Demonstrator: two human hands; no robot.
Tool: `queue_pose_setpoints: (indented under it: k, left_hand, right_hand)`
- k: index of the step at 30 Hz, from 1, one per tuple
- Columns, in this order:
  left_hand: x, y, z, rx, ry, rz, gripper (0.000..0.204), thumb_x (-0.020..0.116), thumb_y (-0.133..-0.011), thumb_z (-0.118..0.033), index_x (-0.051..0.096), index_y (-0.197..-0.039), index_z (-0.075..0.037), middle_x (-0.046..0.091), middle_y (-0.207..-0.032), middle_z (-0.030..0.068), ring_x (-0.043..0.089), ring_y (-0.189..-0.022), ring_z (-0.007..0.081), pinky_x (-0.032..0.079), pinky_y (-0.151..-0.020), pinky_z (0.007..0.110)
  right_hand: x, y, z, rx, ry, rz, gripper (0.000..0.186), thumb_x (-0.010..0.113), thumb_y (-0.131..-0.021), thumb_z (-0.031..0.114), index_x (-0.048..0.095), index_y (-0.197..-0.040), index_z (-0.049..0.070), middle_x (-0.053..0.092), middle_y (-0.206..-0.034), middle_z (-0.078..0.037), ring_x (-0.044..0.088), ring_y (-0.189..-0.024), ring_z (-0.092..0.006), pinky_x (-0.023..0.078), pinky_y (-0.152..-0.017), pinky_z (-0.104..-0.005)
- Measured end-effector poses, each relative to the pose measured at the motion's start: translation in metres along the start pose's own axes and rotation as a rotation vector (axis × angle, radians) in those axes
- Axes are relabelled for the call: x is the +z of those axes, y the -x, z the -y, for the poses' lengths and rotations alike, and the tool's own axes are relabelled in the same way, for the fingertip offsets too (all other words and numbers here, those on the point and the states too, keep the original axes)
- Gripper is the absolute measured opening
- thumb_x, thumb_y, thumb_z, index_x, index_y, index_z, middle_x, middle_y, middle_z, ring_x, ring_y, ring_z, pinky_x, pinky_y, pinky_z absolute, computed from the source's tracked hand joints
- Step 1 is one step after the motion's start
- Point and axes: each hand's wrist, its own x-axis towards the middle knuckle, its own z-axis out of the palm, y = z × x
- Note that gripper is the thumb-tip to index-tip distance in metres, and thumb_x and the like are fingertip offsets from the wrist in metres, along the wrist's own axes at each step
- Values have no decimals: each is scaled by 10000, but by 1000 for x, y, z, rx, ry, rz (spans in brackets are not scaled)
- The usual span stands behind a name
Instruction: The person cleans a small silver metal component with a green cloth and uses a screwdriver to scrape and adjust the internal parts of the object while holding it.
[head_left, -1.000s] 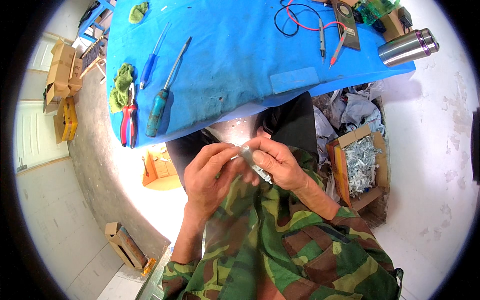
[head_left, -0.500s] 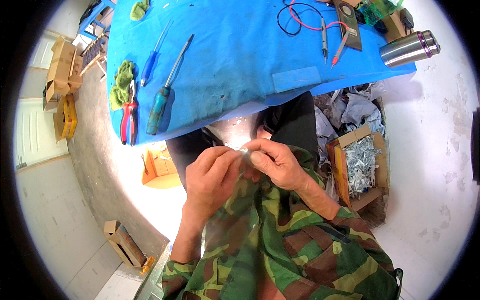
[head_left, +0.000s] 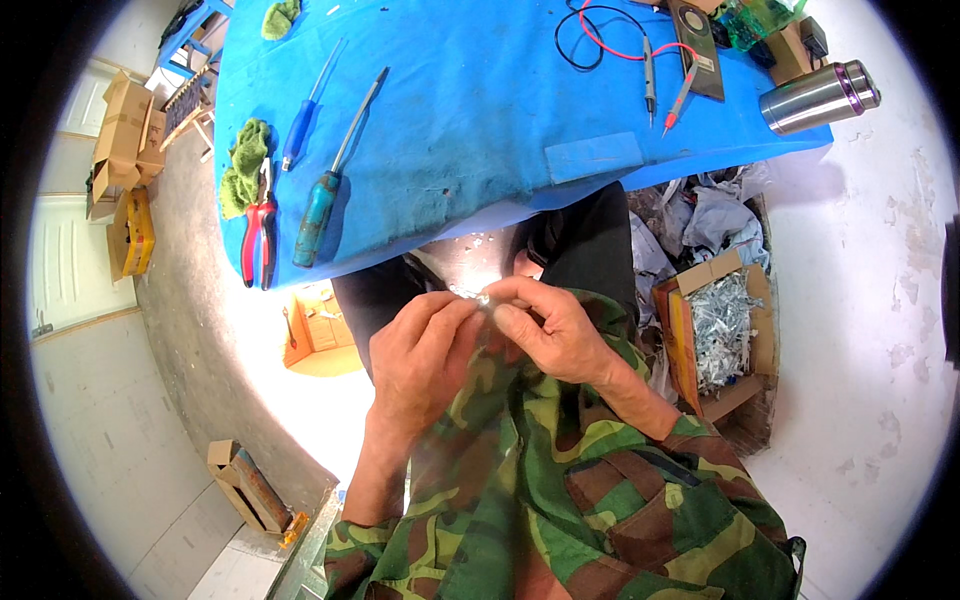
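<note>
Over my lap, just off the near edge of the blue-covered table (head_left: 430, 130), my two hands meet at the fingertips. A small, shiny, whitish piece (head_left: 484, 299) shows between them, too small to name. My left hand (head_left: 420, 350) is closed, its thumb and fingers pinched at the piece's left side. From the other side my right hand (head_left: 550, 328) pinches it with thumb and index finger. On the table's left lie red-handled pliers (head_left: 259, 240), a teal-handled screwdriver (head_left: 317, 218) and a thinner blue-handled screwdriver (head_left: 298, 134). None of these tools is touched.
Green cloths (head_left: 245, 170) lie by the pliers. Test probes (head_left: 649, 85) on red and black wires and a steel flask (head_left: 818, 97) are at the table's right. Below, a cardboard box (head_left: 762, 330) holds silvery shreds. A wall (head_left: 860, 300) bounds the right; cartons (head_left: 122, 140) stand far left.
My right thumb has shifted slightly to the left, nearer the small piece. Both hands otherwise keep their place, and the things on the table have not moved.
</note>
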Motion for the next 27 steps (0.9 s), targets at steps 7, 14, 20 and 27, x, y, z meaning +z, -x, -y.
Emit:
queue_pose_setpoints:
  k: [7, 14, 20, 27]
  left_hand:
    - [3, 2, 0, 10, -121, 26, 177, 762, -871, -8, 687, -1029, -37, 688, -970, 109, 708, -778, 297, 579, -655, 390]
    - [1, 3, 1, -9, -68, 28, 189, 771, -878, -17, 681, -1041, -45, 686, -987, 105, 713, -797, 298, 580, -654, 393]
    - [-3, 1, -2, -21, -43, 48, 145, 745, -909, 30, 700, -1044, 4, 697, -984, 135, 710, -810, 303, 567, -683, 378]
    - [2, 2, -1, 31, -130, 61, 178, 744, -861, 52, 658, -1003, -12, 668, -951, 129, 692, -782, 309, 554, -661, 401]
  right_hand:
    - [0, 1, -3, -5, 55, -6, 269, 598, -1094, 154, 633, -1297, -19, 704, -978, -37, 653, -788, -81, 543, -655, -264]
    - [1, 1, 0, -3, -4, -9, 275, 589, -1097, 148, 619, -1303, -32, 709, -983, -41, 662, -808, -89, 548, -659, -267]
    - [1, 1, 0, -19, 54, -17, 270, 603, -1088, 144, 625, -1295, -29, 701, -984, -38, 661, -831, -81, 547, -682, -263]
    - [1, 1, 0, -34, 136, -45, 263, 657, -1045, 102, 651, -1270, -33, 705, -987, -68, 647, -838, -91, 551, -718, -289]
